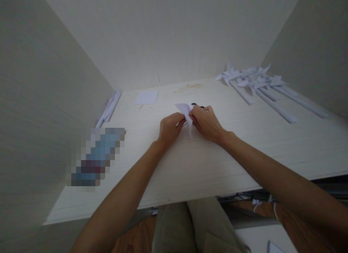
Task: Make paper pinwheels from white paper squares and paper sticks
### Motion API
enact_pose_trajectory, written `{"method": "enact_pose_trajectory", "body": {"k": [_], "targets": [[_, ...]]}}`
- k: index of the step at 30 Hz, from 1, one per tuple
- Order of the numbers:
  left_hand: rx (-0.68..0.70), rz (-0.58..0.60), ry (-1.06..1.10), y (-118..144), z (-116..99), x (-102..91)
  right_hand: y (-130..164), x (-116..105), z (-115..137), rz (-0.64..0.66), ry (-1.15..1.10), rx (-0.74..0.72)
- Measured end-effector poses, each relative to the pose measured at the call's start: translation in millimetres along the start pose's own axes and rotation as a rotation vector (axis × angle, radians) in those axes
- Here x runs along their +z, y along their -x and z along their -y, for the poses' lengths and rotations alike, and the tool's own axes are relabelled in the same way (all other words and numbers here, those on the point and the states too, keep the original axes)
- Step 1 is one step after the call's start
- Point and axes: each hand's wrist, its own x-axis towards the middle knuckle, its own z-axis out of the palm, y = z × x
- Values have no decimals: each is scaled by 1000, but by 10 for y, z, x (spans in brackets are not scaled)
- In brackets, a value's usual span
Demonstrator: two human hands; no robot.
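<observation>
Both of my hands meet at the middle of a pale wooden desk (244, 151). My left hand (169, 126) and my right hand (206, 122) pinch a folded piece of white paper (186, 113) between them, its pointed flaps sticking up and down. Just behind my right hand lies a dark object (196, 105), mostly hidden; it may be scissors.
Several white paper pinwheels on rolled paper sticks (258, 88) lie at the back right. A square white sheet (146, 97) lies at the back left, with rolled paper sticks (110, 107) along the left wall. A blurred bluish item (96, 156) sits front left. Walls enclose the desk on three sides.
</observation>
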Motion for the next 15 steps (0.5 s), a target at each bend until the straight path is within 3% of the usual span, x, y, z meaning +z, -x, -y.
{"method": "enact_pose_trajectory", "body": {"k": [6, 15], "targets": [[11, 20, 31, -7, -7, -2, 5, -6, -22, 10, -119, 17], [2, -84, -138, 12, 13, 37, 11, 2, -80, -189, -711, 162]]}}
